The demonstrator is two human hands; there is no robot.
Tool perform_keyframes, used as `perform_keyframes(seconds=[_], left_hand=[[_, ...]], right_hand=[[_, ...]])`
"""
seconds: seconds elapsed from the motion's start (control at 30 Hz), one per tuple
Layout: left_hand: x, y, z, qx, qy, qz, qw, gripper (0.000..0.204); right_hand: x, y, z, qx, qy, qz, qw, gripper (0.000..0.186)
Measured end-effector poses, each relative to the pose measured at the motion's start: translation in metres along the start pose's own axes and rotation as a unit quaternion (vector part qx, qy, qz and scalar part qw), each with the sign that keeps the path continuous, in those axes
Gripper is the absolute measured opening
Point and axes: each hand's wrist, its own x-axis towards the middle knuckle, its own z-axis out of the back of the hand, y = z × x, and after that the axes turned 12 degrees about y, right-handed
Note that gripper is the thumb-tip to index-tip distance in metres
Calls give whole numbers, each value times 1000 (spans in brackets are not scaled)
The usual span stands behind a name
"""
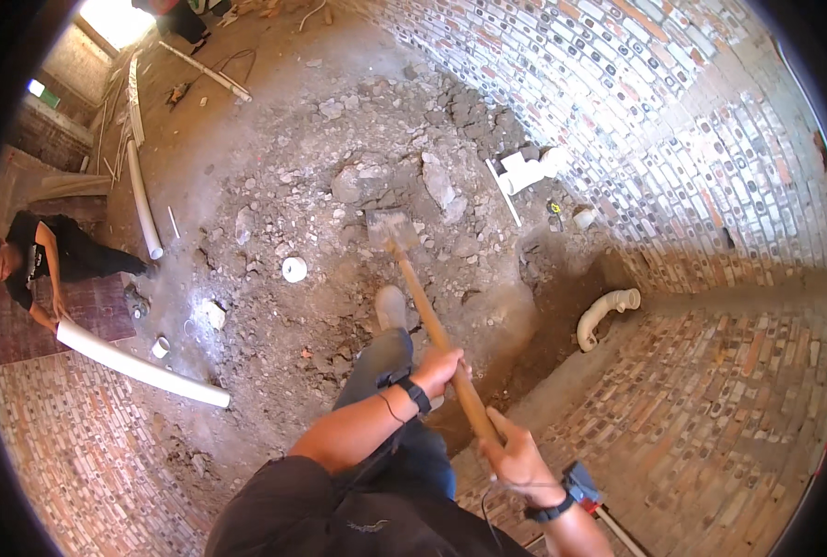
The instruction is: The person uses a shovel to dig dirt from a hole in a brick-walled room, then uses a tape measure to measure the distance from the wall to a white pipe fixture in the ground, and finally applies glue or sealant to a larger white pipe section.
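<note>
Both my hands grip the wooden handle of a shovel (423, 304), which slants up and to the left from my right side. My left hand (439, 372) is closed round the middle of the shaft. Closer to my body, my right hand (515, 452) wraps the handle near its rear end. The broad, dusty blade rests against a heap of broken soil and rubble (339, 167) ahead of me. My boot (390, 307) stands on the dirt just left of the shaft.
A trench (562, 302) lies to the right, with a curved pipe (606, 316) at the brick wall. White fittings (529, 171) sit beyond it. At left, a co-worker (60, 251) bends, one hand at a long white pipe (144, 369). A white ring-shaped piece (293, 269) lies on the rubble.
</note>
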Motion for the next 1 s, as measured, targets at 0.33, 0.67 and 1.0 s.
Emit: perform_keyframes(seconds=[0.33,0.67,1.0], left_hand=[[79,-109,51,-23,17,17,999,15],[187,-123,167,-21,-4,8,1000,13],[96,-63,126,387,-84,-49,917,34]], right_hand=[[120,65,-1,42,-89,57,994,47],[237,11,-25,25,-55,60,996,41],[280,-61,-67,-17,-70,17,997,36]])
